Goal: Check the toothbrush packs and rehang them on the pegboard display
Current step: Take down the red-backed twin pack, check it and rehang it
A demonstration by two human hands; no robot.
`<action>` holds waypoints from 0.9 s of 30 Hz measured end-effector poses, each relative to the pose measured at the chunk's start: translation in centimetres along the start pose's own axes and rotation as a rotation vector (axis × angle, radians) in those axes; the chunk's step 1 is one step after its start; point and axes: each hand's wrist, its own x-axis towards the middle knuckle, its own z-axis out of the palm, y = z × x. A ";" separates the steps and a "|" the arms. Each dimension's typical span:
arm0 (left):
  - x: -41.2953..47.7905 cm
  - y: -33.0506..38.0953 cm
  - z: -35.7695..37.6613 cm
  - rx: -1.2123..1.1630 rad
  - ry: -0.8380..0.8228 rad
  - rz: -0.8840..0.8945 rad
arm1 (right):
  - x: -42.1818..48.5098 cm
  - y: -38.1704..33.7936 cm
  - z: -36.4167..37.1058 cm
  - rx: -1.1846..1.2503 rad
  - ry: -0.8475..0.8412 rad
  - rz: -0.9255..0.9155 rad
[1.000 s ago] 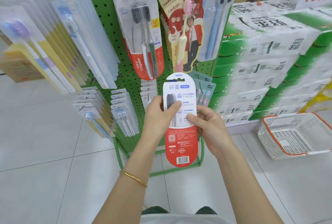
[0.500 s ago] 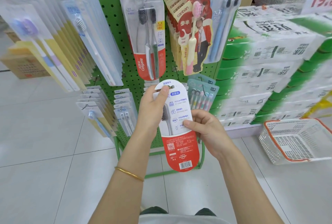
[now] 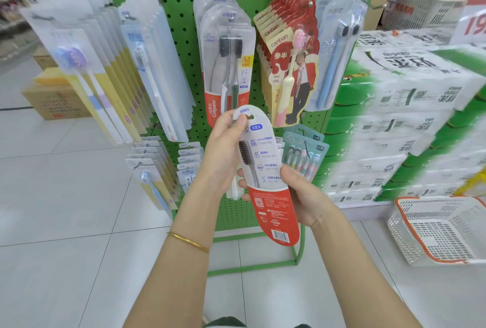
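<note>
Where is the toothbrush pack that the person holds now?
In the head view the toothbrush pack is at centre, before the green pegboard, below the hanging Colgate packs; the left hand pinches its top, the right hand grips its middle.

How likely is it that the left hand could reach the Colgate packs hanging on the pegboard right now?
Probably yes: the left hand sits just below the hanging Colgate packs with nothing between, though it is pinching the top of the held pack.

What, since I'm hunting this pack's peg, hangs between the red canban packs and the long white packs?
The red-and-clear Colgate packs with black-bristled brushes hang there on the pegboard, shown in the head view.
</note>
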 end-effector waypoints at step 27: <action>2.5 7.9 0.8 0.333 0.256 0.429 | 7.0 -6.8 7.0 -1.140 0.848 -0.781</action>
